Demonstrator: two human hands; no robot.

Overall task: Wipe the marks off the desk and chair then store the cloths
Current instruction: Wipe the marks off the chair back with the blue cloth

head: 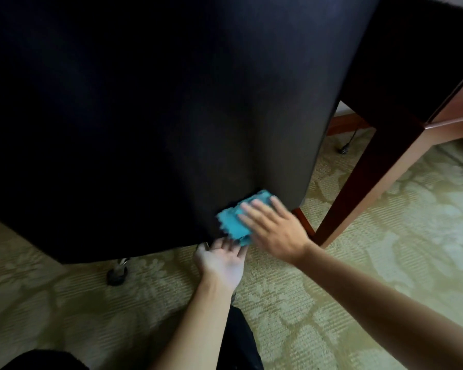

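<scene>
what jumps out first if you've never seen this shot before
The huge black chair back fills most of the frame, dark against the pale patterned carpet. Low on its right corner the bright turquoise cloth draws the eye: the right hand presses it flat against the fabric, while the left hand sits open just below it, palm up. To the right stands a reddish wooden desk leg.

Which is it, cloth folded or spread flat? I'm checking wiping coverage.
Folded, it seems: the blue cloth shows a doubled layer at its lower edge, pressed on the chair back by the right hand. Motion blur limits certainty.
</scene>
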